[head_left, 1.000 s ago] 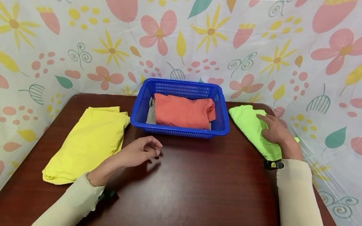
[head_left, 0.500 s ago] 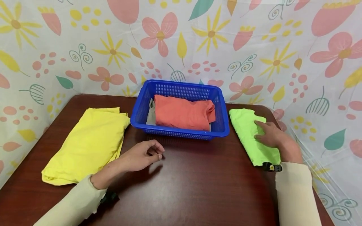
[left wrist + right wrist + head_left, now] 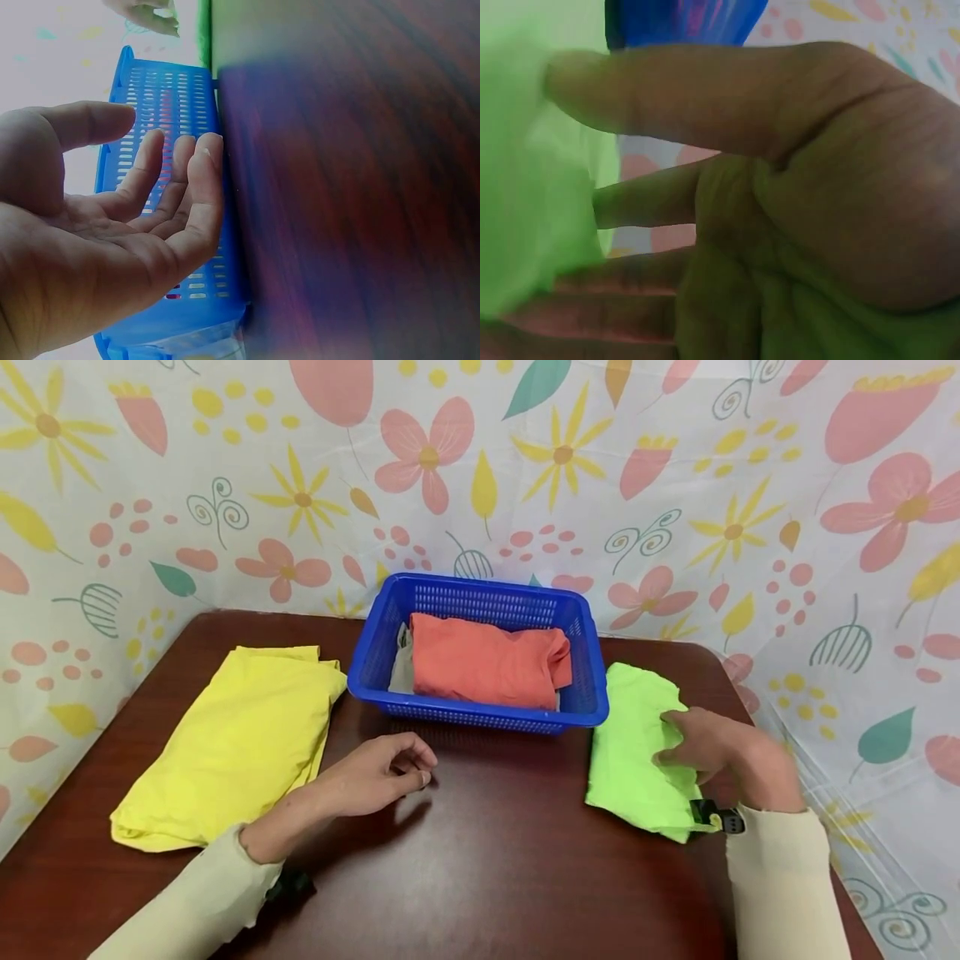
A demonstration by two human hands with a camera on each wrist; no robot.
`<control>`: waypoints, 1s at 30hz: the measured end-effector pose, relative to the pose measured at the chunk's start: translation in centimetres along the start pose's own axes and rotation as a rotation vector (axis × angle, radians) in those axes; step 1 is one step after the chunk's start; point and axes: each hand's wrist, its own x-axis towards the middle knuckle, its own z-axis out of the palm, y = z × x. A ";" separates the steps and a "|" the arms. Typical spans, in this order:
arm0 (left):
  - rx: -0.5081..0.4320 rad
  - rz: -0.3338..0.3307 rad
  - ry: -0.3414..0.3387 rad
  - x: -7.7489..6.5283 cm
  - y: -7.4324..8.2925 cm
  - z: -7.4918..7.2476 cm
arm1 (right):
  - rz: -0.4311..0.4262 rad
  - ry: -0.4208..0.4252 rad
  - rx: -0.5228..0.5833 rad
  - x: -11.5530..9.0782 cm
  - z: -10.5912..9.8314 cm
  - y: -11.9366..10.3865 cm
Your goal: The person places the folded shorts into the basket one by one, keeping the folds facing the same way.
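Note:
A folded lime-green cloth (image 3: 637,747), perhaps a garment, stands partly tilted up at the table's right. My right hand (image 3: 708,745) holds its right edge between thumb and fingers; in the right wrist view the thumb (image 3: 660,94) lies on the near face of the cloth (image 3: 532,195), while the fingers go behind it. Loosely curled, my left hand (image 3: 375,775) hovers over the table in front of the blue basket (image 3: 472,714), holding nothing. Inside the basket lies a folded coral cloth (image 3: 487,664) on top of a greyish one (image 3: 402,670).
On the left of the dark wooden table (image 3: 510,860) lies a folded yellow cloth (image 3: 232,743), beside my left forearm. A flower-printed curtain (image 3: 480,468) hangs behind the table and along its sides. The basket stands near the back edge.
The green cloth has shifted left and toward me with my right hand, its edge now turned up beside the basket's right corner. My left hand has barely moved.

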 end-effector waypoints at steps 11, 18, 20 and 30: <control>0.013 -0.013 -0.022 0.0 0.2 0.0 | 0.039 -0.005 -0.117 -1.5 2.7 -4.8; 0.004 -0.019 -0.035 0.0 0.1 0.0 | -0.019 -0.060 -0.173 -1.2 4.6 -8.2; 0.000 -0.019 -0.035 -0.1 0.2 -0.1 | -0.039 -0.068 -0.193 -1.1 5.2 -9.0; -0.011 -0.015 -0.034 -0.1 0.2 -0.3 | -0.185 -0.026 -0.275 -1.5 8.2 -13.1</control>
